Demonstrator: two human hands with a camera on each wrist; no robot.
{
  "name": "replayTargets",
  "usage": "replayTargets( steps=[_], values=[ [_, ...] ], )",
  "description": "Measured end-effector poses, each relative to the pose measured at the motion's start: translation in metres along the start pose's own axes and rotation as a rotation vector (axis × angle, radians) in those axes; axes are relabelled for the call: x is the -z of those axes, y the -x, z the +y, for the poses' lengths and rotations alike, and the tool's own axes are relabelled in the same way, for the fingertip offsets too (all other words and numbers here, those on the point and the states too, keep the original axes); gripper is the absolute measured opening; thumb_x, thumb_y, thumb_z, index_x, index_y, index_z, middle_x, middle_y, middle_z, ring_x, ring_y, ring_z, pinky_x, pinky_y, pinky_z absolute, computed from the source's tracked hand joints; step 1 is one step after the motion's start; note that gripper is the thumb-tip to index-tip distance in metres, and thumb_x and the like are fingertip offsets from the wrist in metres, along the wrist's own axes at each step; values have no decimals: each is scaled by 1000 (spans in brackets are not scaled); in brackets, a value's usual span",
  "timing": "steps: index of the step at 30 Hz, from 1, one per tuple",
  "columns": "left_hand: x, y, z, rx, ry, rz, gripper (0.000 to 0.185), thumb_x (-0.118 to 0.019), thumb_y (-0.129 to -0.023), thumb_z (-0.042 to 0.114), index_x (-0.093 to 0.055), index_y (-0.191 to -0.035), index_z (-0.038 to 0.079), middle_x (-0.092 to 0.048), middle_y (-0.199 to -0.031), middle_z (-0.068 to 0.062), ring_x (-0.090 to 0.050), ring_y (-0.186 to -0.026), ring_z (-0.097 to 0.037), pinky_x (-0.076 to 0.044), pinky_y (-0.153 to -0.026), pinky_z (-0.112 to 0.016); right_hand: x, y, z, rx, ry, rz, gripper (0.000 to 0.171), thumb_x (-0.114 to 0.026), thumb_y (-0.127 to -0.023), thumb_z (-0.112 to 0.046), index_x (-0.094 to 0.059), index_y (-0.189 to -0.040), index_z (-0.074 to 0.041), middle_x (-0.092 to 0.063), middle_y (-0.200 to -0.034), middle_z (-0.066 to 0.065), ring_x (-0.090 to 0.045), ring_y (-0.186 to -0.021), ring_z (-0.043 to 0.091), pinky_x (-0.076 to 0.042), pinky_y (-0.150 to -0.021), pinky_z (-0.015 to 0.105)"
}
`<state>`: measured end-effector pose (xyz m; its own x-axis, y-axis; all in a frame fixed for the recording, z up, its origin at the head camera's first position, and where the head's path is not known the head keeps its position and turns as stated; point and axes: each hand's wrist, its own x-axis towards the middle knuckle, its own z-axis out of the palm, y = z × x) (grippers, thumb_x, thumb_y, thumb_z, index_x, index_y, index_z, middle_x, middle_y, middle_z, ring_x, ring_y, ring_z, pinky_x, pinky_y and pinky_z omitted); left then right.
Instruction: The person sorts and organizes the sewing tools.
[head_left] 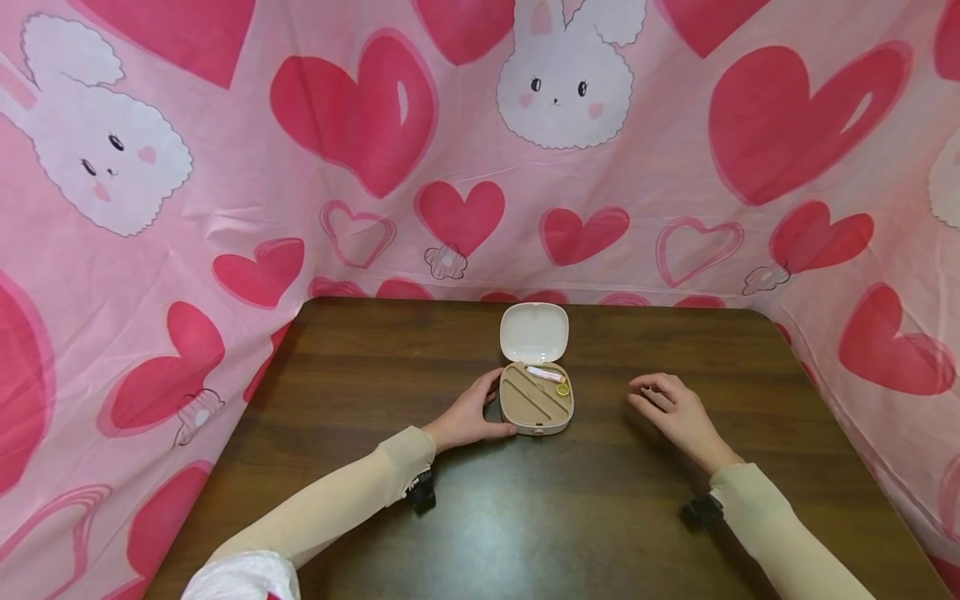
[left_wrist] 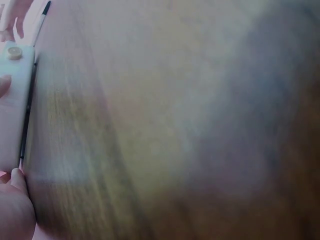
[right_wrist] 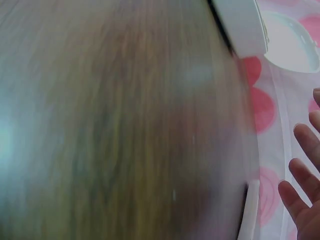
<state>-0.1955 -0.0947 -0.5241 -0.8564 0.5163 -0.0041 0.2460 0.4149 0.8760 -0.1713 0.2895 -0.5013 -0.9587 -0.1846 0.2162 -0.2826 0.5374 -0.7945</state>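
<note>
Case (head_left: 534,407) with its lid (head_left: 534,332) swung up sits near the middle of the dark wooden tabletop (head_left: 360,367), a little toward the far edge. I see a tan insert with slanted grooves inside it, a small pink-and-white tube (head_left: 546,374) lying along the back of the insert, and a little yellow ring (head_left: 562,389) just beside the tube at the right.

My left hand (head_left: 474,414) rests against the case's left side, its fingers curved round the wall and the thumb reaching along the front edge, so it grips the case. In the left wrist view I can make out the pale case wall (left_wrist: 12,110) with a round tan button and fingertips (left_wrist: 12,200) touching it; the rest is blurred wood grain.

My right hand (head_left: 675,410) lies on the tabletop well to the right of the case, apart from it, fingers loosely curled and holding nothing. The right wrist view is blurred, but it shows spread fingers (right_wrist: 300,195) at its edge.

Behind the tabletop hangs a pink cloth (head_left: 225,192) printed with red hearts and white rabbits.
</note>
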Motion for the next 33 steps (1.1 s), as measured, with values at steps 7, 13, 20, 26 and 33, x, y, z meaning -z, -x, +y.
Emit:
replayTargets(
  steps=[7,13,20,26,33],
  values=[
    [0,0,0,1,-7,-4,105,-89,-82,24,-24,-163,8,-30,-166,-12,-39,-150,-24,-39,-121,-35,16,7,5,-22,120,55,24,-74,-99,-18,-72,-118,-5,-68,-117,14,-60,-111,17,-48,-87,5],
    [1,1,2,0,-11,-12,105,-88,-83,23,-22,-164,7,-30,-166,-14,-38,-150,-25,-39,-121,-36,27,9,9,17,301,83,25,-76,-96,-15,-74,-118,-3,-74,-113,18,-56,-108,35,-46,-91,46],
    [1,0,2,-8,-18,-16,105,-88,-84,22,-22,-164,6,-30,-166,-13,-37,-151,-24,-38,-121,-35,31,15,14,46,371,89,28,-79,-92,-11,-74,-117,1,-72,-111,25,-54,-109,44,-40,-93,61],
    [1,0,0,-6,-14,-16,106,-88,-83,23,-22,-164,7,-30,-166,-13,-37,-151,-24,-38,-121,-35,35,21,16,7,433,99,35,-82,-90,-14,-73,-119,3,-72,-111,28,-54,-105,48,-40,-87,65],
    [1,0,0,-26,6,-2,105,-89,-83,23,-23,-163,4,-31,-165,-16,-39,-149,-28,-39,-120,-38,36,27,19,-56,496,96,36,-83,-88,-19,-75,-118,0,-71,-114,28,-53,-106,54,-39,-79,68]
  ],
)
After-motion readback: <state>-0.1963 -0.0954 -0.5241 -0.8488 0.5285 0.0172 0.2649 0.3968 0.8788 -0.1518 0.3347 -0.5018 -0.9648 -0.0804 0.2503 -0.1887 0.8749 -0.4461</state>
